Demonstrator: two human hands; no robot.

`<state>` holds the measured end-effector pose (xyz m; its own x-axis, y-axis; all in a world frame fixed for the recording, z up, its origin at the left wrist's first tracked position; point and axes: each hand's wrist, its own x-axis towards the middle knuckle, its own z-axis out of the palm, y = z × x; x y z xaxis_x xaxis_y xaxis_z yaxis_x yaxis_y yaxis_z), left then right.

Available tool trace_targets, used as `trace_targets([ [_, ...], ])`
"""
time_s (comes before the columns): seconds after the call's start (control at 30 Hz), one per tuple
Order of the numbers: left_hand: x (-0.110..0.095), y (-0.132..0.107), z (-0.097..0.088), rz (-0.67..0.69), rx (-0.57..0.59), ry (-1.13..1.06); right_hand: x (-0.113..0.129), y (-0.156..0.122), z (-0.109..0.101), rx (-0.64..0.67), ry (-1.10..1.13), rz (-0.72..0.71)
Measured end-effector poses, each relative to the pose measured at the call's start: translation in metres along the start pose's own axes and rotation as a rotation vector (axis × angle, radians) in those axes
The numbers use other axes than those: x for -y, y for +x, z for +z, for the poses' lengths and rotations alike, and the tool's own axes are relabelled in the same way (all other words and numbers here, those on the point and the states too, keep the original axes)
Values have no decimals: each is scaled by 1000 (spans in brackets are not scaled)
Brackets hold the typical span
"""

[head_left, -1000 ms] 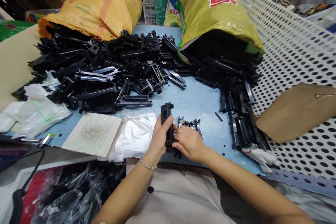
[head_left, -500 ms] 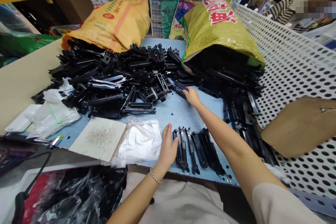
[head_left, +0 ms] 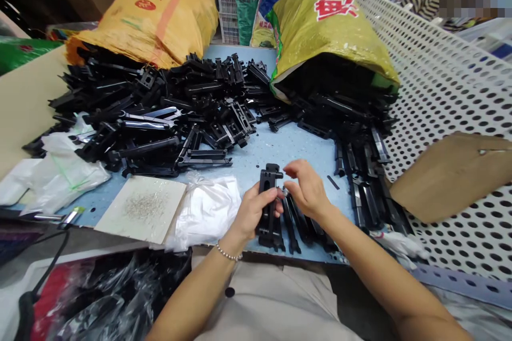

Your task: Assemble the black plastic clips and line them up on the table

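My left hand (head_left: 254,208) is closed around a long black plastic part (head_left: 266,205) with slots in it, held nearly upright over the front of the blue table. My right hand (head_left: 306,189) hovers just right of the part's upper end. Its thumb and index finger are bent and apart, with nothing visible between them. Under and beside my hands, several similar black parts (head_left: 294,224) lie in a row at the front edge, partly covered by my hands.
A big heap of black parts (head_left: 192,106) spreads below an orange sack (head_left: 160,10). More spill from a yellow-green sack (head_left: 332,32) beside a white perforated panel (head_left: 448,90). Left of my hands are clear plastic bags (head_left: 212,205) and a pale square board (head_left: 140,208) with tiny bits.
My right hand has come back from the heap's edge, where it held a black part, towards my left hand. My left hand, empty before, now grips a black part. The view has shifted slightly.
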<state>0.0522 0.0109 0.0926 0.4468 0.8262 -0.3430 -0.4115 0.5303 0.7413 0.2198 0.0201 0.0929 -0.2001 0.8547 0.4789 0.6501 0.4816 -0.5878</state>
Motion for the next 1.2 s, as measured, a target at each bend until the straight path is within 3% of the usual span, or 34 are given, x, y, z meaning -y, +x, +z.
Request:
trace_targets([
  [0.07,4,-5,2,16,-40,33,-5,16,11,-5,-9,22],
  [0.23,0,1,-7,121,-236,40,11,16,29,215,380,375],
  [0.27,-2,2,-10,123,-259,8,16,9,28,272,403,350],
  [0.33,-7,2,-16,122,-295,-36,26,-10,25,346,306,164],
  [0.43,-10,1,-18,116,-290,0,35,-35,25,338,46,-103],
  [0.53,-6,-2,-15,153,-277,79,37,-43,31,268,36,-149],
  [0.73,-7,-5,-21,255,-391,55,35,-33,44,321,170,-241],
  [0.9,-14,-11,-35,348,-469,102,33,-7,49,424,294,-18],
  [1.07,-11,-20,-36,368,-396,155,31,47,44,303,158,-7],
  [1.13,-10,-23,-37,355,-367,188,35,56,44,381,262,38],
  [1.2,-11,-27,-41,396,-393,270,39,55,46,490,494,208],
])
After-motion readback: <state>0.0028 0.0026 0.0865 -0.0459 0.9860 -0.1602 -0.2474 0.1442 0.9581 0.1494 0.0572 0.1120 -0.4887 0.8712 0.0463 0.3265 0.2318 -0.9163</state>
